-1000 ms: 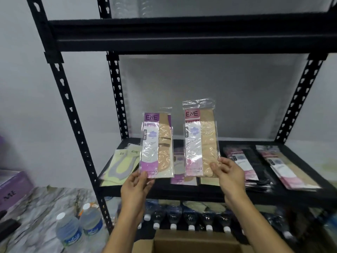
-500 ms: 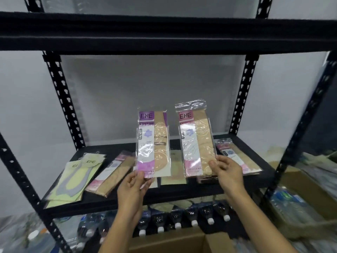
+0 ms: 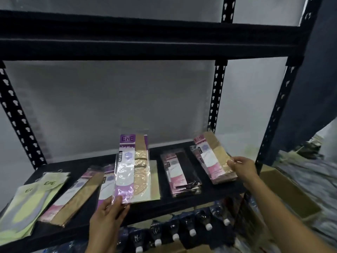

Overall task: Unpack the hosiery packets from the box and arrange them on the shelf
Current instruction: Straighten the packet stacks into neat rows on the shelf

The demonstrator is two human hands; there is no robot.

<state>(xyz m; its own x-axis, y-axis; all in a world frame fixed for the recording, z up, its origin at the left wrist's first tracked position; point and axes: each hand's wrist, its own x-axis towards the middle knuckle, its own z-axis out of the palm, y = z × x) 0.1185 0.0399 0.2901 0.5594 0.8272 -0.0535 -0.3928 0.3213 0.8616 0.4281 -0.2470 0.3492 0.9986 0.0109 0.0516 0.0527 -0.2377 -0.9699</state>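
Note:
My left hand (image 3: 107, 214) pinches the bottom edge of a purple-topped hosiery packet (image 3: 132, 167) and holds it upright over the middle of the black shelf (image 3: 215, 189). My right hand (image 3: 243, 168) grips the lower end of a pink-topped beige packet (image 3: 212, 156), laid low over a stack of pink packets at the shelf's right end. Other packets lie on the shelf: a pink and black stack (image 3: 181, 174), a beige packet (image 3: 73, 199) and light green packets (image 3: 31, 203) at the left. A cardboard box edge (image 3: 173, 250) shows at the bottom.
An upper shelf beam (image 3: 145, 39) runs across overhead. Black perforated posts (image 3: 218, 95) stand at the back and sides. Capped water bottles (image 3: 191, 232) fill the level below. An open cardboard box (image 3: 291, 196) sits on the floor at the right.
My right hand has carried the pink-topped packet right and down onto the stack at the shelf's right end. The left hand's packet has dropped lower. The view has swung right.

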